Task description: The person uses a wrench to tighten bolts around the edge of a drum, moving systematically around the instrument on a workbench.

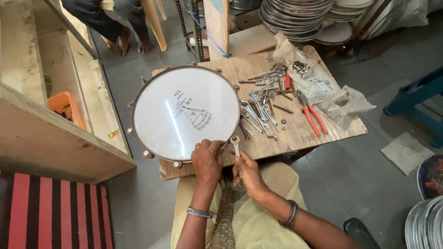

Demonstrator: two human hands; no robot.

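Left hand [206, 159] pins drum [184, 113] rim at five o'clock; right hand [247, 171] grips spanner [236, 146]: seat it squarely, turn evenly.

- Drum [186, 113] rim under left hand [207, 162]: hidden, can't tell what fingers grip.
- Spanner [236, 146] shaft lost inside right hand [248, 173].
- Bench [295, 133] near edge covered by both hands.
- Small hardware beyond right hand: too small to tell.

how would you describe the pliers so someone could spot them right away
Find the wooden board that carries the round white drum. On its right side, past the heap of grey metal hooks, lie the pliers, next to a clear plastic bag. Only they have long red handles.
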